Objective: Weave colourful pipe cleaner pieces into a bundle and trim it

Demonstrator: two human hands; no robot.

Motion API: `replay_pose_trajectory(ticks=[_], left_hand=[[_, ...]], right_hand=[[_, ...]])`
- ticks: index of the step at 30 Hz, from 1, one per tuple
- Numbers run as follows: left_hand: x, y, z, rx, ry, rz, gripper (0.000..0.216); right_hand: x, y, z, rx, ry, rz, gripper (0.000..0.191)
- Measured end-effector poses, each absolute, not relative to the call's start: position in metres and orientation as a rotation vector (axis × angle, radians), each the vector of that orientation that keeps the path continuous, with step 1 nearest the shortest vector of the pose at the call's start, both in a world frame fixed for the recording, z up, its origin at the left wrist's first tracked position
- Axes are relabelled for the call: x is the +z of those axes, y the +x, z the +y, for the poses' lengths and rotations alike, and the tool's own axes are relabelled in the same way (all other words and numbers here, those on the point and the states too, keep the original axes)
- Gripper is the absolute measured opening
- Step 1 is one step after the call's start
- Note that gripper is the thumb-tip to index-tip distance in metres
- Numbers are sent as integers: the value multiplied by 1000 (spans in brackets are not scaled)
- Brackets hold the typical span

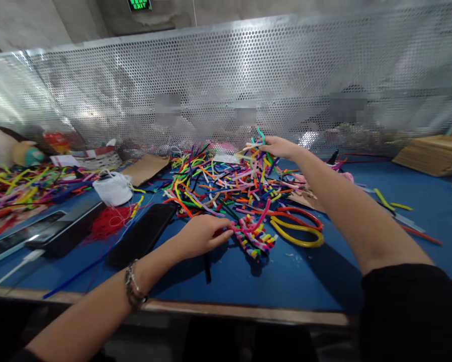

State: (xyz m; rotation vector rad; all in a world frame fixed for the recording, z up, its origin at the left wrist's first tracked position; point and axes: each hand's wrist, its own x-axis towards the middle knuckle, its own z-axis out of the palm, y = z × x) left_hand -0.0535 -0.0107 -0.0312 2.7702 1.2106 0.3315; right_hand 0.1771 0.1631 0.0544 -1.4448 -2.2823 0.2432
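Observation:
My left hand [206,234] pinches the end of a multicoloured piece made of pipe cleaners [256,239], with pink, white, yellow and purple bits on it. A pink strand curves up from this piece, which is just above the blue table [286,286]. Farther back, my right hand [280,147] is closed at the top of a big tangled heap of pipe cleaners [214,181]. A teal pipe cleaner [261,134] sticks up by its fingers, and other strands are bunched under them. Exactly how many strands it grips is hidden.
A black phone [143,234], a white mask [113,190] and red thread [108,221] lie to the left. Yellow and red loops [301,239] sit right of the left hand. Brown cardboard [435,153] is stacked far right. A perforated metal screen [226,75] borders the table's back.

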Motion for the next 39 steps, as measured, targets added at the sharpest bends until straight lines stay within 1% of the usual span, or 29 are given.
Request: replay_pose_trajectory(ticks=[3, 7, 11, 14, 17, 21, 24, 27, 33, 37, 39], left_hand=[[-31, -54, -11, 374, 2749, 1159, 25], [-31, -54, -11, 452, 2630, 945, 25], [-31, -54, -11, 500, 2522, 847, 24], [-31, -53, -11, 504, 2498, 841, 24], [-32, -54, -10, 503, 2494, 838, 24], [-33, -53, -9, 517, 2473, 847, 25], [-32, -53, -8, 537, 2460, 846, 23], [-32, -53, -8, 537, 2467, 825, 21], [-33, -54, -8, 512, 2448, 809, 22], [-32, -54, -7, 495, 2328, 811, 24], [-33, -54, -7, 477, 2229, 821, 25]], right_hand=[[54, 178, 160, 290, -1396, -2288, 23], [54, 178, 155, 300, -1342, -2332, 27], [55, 180, 156, 196, -1364, -2333, 38], [53, 179, 159, 31, -1418, -2308, 42], [45, 170, 160, -138, -1403, -2345, 36], [23, 146, 159, -195, -1292, -2611, 22], [6, 130, 160, -213, -1254, -2760, 27], [-5, 123, 161, -237, -1260, -2779, 28], [-6, 123, 161, -175, -1266, -2542, 29], [7, 129, 168, -16, -1242, -2176, 24], [17, 134, 171, 88, -1195, -2004, 26]])
